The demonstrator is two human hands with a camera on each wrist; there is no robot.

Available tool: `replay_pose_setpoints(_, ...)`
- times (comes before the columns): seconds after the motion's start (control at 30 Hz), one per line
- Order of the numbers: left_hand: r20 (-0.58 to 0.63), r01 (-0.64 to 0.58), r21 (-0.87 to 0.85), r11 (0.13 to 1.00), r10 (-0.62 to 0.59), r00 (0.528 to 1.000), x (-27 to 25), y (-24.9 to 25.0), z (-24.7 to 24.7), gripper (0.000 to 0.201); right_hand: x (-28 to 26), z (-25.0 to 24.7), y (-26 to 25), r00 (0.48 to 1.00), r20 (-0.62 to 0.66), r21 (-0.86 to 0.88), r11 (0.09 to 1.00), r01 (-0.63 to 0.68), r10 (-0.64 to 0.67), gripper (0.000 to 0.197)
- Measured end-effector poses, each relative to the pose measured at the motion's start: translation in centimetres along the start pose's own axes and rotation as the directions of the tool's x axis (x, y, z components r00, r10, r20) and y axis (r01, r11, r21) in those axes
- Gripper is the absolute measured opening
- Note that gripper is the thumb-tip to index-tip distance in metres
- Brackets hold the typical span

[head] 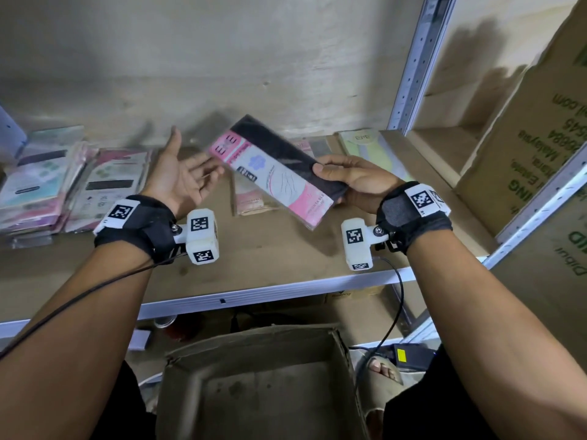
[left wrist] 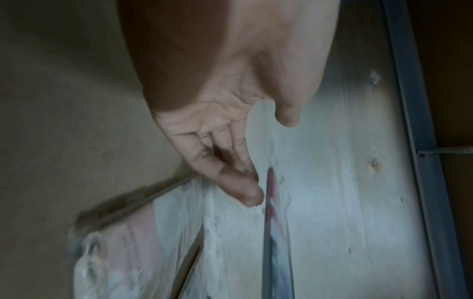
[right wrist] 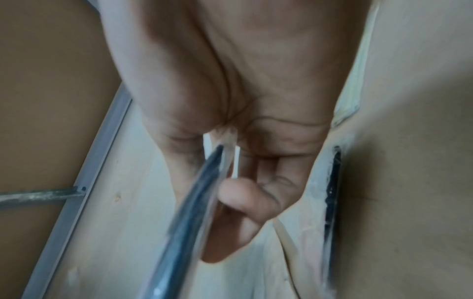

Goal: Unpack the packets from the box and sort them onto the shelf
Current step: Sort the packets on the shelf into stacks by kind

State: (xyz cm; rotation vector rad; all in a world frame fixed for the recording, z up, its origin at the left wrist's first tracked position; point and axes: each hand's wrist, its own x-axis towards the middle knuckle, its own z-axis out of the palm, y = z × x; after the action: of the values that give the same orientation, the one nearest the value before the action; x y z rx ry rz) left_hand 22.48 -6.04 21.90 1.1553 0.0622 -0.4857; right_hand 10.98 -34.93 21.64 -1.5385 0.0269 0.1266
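A pink, white and black packet (head: 273, 168) hangs tilted above the wooden shelf (head: 273, 249). My right hand (head: 346, 176) grips its right edge, thumb on top; in the right wrist view the packet (right wrist: 189, 212) shows edge-on between thumb and fingers. My left hand (head: 187, 177) is palm-up with straight fingers just left of the packet's pink end, holding nothing; its fingers (left wrist: 238, 182) sit close to the packet edge (left wrist: 271, 202). The brown cardboard box (head: 260, 385) stands open below the shelf, and no packets show inside it.
Stacks of packets (head: 41, 182) lie on the shelf's left, with another stack (head: 111, 182) beside them. More packets (head: 254, 201) lie under the held one and a pale green one (head: 368, 147) at the right. Large cartons (head: 540, 147) stand right of the metal upright (head: 413, 68).
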Motion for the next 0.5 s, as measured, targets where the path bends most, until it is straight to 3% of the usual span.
replay_pose_setpoints(0.07, 0.084, 0.012, 0.073, 0.997, -0.018, 0.996, 0.1, -0.5, 1.4, 0.078, 0.1, -0.4, -0.1, 0.997, -0.076, 0.071, 0.997, 0.019, -0.013, 0.005)
replay_pose_setpoints(0.23, 0.236, -0.031, 0.438, 0.898, -0.082, 0.968, 0.2, -3.0, 5.7, 0.048, 0.9, -1.2, -0.1, 0.971, -0.237, 0.093, 0.996, 0.006, 0.016, 0.017)
replay_pose_setpoints(0.33, 0.294, -0.072, 0.479, 0.875, -0.082, 0.952, 0.4, -4.3, 7.2, 0.037, 1.3, -1.7, -0.1, 0.948, -0.312, 0.103, 0.994, -0.037, 0.067, 0.017)
replay_pose_setpoints(0.4, 0.296, -0.116, 0.504, 0.856, -0.045, 0.954, 0.8, -4.6, 7.9, 0.033, 1.5, -2.2, -0.1, 0.934, -0.343, 0.085, 0.994, -0.074, 0.099, 0.021)
replay_pose_setpoints(0.5, 0.197, -0.119, 0.536, 0.836, 0.013, 0.980, 1.6, -5.1, 9.0, 0.028, 2.1, -3.0, 0.0, 0.912, -0.396, -0.079, 0.985, -0.150, 0.107, 0.032)
